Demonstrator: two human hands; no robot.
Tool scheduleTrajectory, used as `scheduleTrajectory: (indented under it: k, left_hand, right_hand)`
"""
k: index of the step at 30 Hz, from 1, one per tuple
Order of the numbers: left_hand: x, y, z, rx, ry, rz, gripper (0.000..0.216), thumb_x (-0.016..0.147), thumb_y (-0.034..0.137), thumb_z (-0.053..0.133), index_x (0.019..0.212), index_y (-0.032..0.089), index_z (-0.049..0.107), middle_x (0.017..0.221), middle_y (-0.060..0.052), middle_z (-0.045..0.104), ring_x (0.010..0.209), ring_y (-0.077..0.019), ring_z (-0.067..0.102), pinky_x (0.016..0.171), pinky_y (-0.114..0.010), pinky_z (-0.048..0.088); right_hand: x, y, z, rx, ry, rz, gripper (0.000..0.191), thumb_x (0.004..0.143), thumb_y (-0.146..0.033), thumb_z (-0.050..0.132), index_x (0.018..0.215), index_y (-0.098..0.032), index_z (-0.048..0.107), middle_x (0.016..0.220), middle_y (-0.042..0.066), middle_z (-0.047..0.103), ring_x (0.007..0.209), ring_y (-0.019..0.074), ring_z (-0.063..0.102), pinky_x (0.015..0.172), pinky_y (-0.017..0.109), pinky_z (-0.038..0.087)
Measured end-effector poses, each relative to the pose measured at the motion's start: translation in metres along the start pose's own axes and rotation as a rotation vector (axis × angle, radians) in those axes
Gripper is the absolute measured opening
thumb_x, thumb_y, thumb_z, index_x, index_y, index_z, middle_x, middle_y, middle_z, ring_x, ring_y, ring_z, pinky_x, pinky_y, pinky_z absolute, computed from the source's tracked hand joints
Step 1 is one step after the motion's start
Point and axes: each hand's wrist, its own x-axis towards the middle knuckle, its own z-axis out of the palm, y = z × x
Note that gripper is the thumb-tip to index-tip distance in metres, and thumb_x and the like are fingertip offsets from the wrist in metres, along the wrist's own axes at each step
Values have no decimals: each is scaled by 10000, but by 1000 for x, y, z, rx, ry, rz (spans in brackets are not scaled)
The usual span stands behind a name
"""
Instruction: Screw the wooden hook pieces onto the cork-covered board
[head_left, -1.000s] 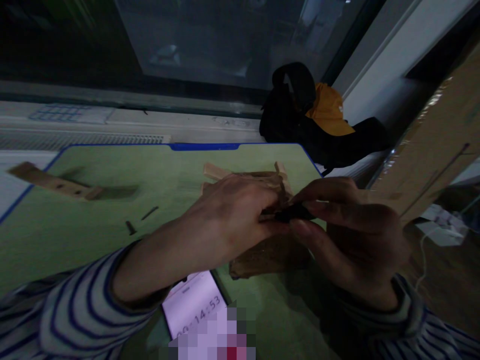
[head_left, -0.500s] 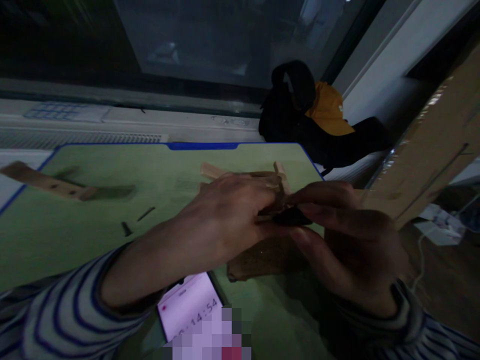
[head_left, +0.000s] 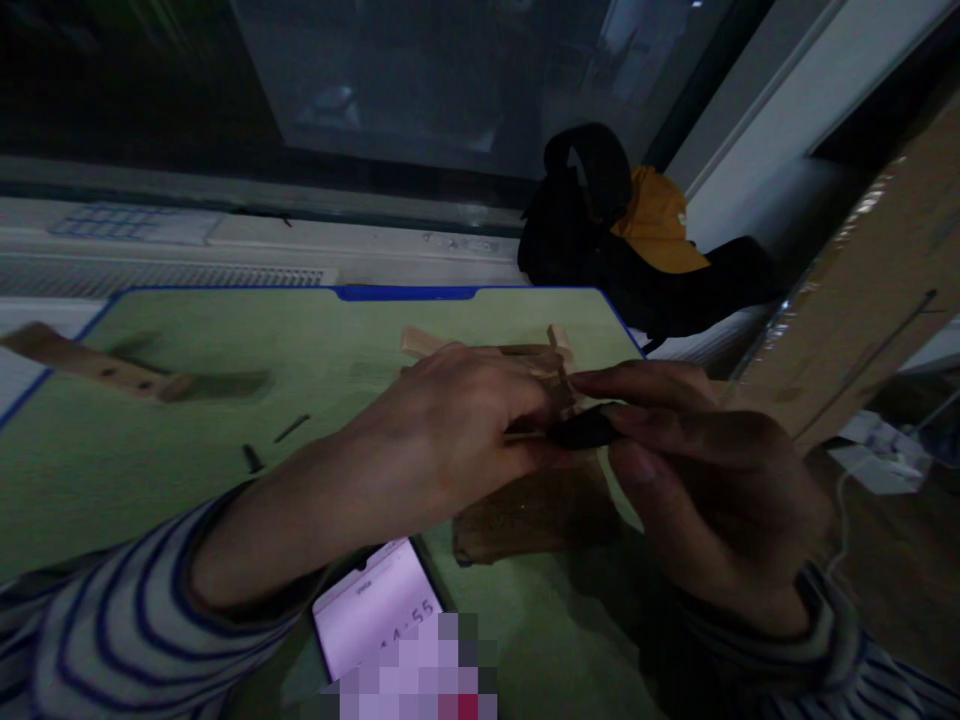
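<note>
My left hand reaches across the table with its fingers curled over a light wooden assembly, whose slats stick out beyond the knuckles. My right hand pinches one end of a small black piece, perhaps a tool handle, between fingertips and thumb. The other end of that piece lies against my left thumb and index finger. Just below them sits a darker brown wooden block, partly covered by my left hand. The point where the black piece meets the wood is hidden.
On the green, blue-edged table lie a screw, a thin dark pin and a wooden bar with two holes. A lit phone lies nearby. A black bag, yellow cap and cardboard stand beyond.
The right fingers have shifted slightly, with the thumb moving right and up around the black piece. The left hand stays nearly still. The phone's timer has advanced.
</note>
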Motion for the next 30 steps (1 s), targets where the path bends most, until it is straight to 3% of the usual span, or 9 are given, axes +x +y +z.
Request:
scheduleTrajectory:
  k: [7,11,15,18,23,26,30]
  left_hand:
    - [-2,-4,6,0,-74,42,154,893,163,541,989,225,645,1052,5,653,1034,-137,584,988,-277,408]
    - [-1,-2,6,7,-51,16,168,879,220,574,1032,224,642,1093,-3,651,1055,-148,583,992,-286,411]
    - [0,-2,4,113,27,-19,190,841,368,624,945,218,674,953,-5,693,942,-193,628,922,-357,452]
    - [0,-3,4,129,39,28,111,843,307,630,864,207,673,901,1,698,887,-181,637,862,-327,472]
    - [-2,-2,2,15,-66,46,105,879,172,559,848,213,650,934,19,678,904,-135,625,855,-268,465]
    - [-2,0,1,42,-56,9,100,877,231,574,827,202,656,889,7,678,869,-146,622,845,-290,465]
    - [0,1,1,127,-9,-15,150,846,339,621,818,200,670,843,-6,682,828,-182,628,886,-363,458]
  right_hand:
    - [-1,4,-3,-36,3,7,427,699,0,704,1053,-222,617,976,31,646,861,182,621,699,368,535]
    - [-2,6,1,-3,11,3,463,726,-5,668,1119,-232,580,1082,46,639,964,213,612,802,440,525]
    - [-2,4,4,21,-15,-12,472,775,10,592,1175,-237,544,1217,59,620,1113,258,573,938,528,459]
    - [-1,4,2,13,-46,-8,458,775,17,600,1160,-228,554,1149,50,645,1058,230,599,862,454,508]
    - [1,5,-1,-79,-60,-36,379,720,-22,700,1036,-213,614,965,49,642,876,186,610,713,373,514]
    - [1,6,0,-53,-46,-44,429,724,-7,683,1087,-222,606,992,60,639,895,201,610,734,398,518]
    - [-1,6,-2,-34,-43,-32,460,778,-16,615,1175,-242,563,1174,61,635,1058,246,586,872,483,482]
